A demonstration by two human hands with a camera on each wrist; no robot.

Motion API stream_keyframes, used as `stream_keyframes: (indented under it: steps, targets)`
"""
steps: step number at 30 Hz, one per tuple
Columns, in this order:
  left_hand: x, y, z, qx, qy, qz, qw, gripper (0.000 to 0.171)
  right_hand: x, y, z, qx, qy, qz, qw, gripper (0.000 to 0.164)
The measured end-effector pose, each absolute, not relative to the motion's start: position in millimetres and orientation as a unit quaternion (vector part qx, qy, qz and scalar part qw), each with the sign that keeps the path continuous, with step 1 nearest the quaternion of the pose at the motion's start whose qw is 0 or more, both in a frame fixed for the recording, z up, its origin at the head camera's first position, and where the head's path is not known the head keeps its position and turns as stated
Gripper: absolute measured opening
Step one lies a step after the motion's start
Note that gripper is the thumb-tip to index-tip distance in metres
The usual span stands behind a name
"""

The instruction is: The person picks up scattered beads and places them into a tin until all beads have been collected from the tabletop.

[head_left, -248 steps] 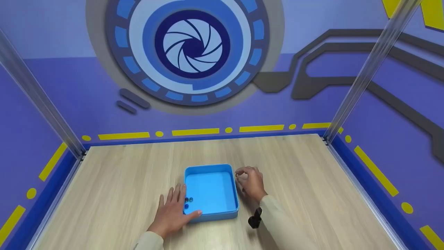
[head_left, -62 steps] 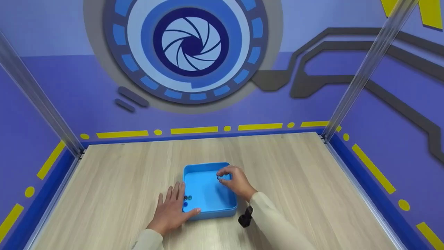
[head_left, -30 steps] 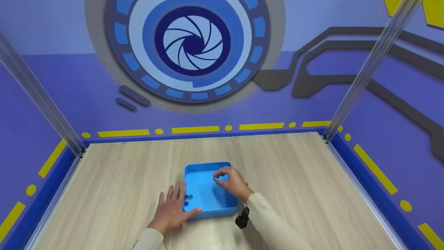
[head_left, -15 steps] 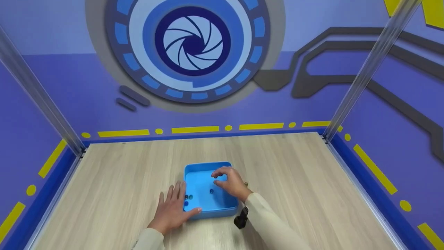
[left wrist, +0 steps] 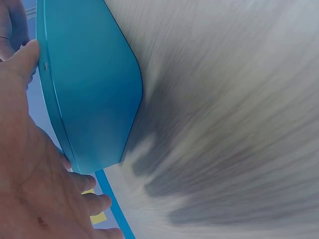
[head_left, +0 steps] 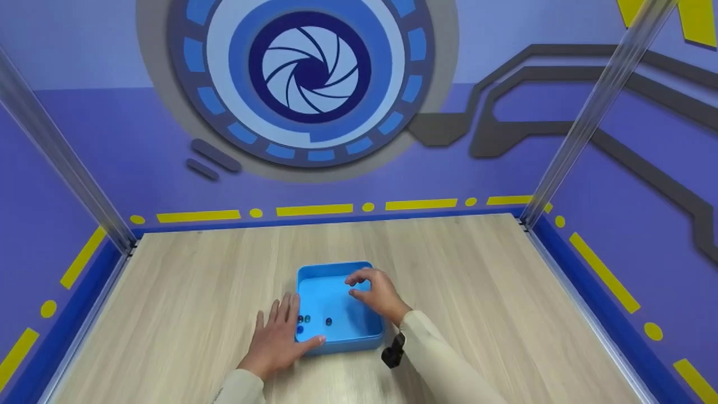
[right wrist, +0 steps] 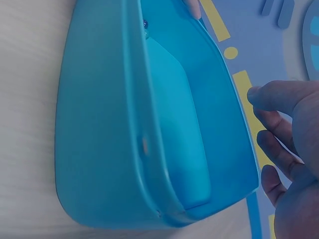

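In the head view a blue square box (head_left: 340,346) stands on the table, with small glass marbles on its floor. A dark marble (head_left: 300,319), a green marble (head_left: 307,318) and a blue marble (head_left: 300,329) lie together at the left wall. Another dark marble (head_left: 328,321) is apart from them, nearer the front middle. My left hand (head_left: 275,348) lies with straight fingers along the box's left side, its thumb over the front rim. Above the right part of the box hovers my right hand (head_left: 378,294), thumb and forefinger apart, nothing visible between them. Its palm is hidden.
The wooden table (head_left: 477,280) reaches a purple-blue printed wall (head_left: 314,196) at the back. Side panels with metal posts (head_left: 606,106) close off left and right. A black wrist device (head_left: 394,350) hangs under the right sleeve.
My right thumb and forefinger have let go of a dark marble, which dropped into the box and rolled toward the front left. The left hand has stayed against the box.
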State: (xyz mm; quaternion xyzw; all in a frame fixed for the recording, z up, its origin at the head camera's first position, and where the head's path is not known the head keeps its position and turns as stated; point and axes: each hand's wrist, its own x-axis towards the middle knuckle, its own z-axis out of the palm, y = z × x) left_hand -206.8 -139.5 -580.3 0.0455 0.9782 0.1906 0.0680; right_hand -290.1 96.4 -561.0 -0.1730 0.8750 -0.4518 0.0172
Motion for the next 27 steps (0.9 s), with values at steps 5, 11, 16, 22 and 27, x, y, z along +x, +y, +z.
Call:
stream_keyframes:
  steps: [5,11,16,22,27]
  targets:
    - [-207,-139,-581,0.045,0.978,0.194,0.068,0.114,-290,99,-561,-0.167,0.88,-0.444,0.014,0.019]
    - [-208,-139,-582,0.046,0.978,0.194,0.066,0.114,-290,102,-559,-0.163,0.882,-0.442,0.012,0.018]
    - [-208,-139,-582,0.045,0.978,0.19,0.067,0.114,-290,106,-558,-0.158,0.877,-0.454,0.017,0.018]
    - [-209,-140,-582,0.045,0.977,0.194,0.073,0.114,-291,110,-560,-0.173,0.87,-0.461,0.004,0.017]
    - [-210,-139,-582,0.045,0.977,0.195,0.078,0.115,-293,113,-561,-0.175,0.878,-0.446,-0.007,0.017]
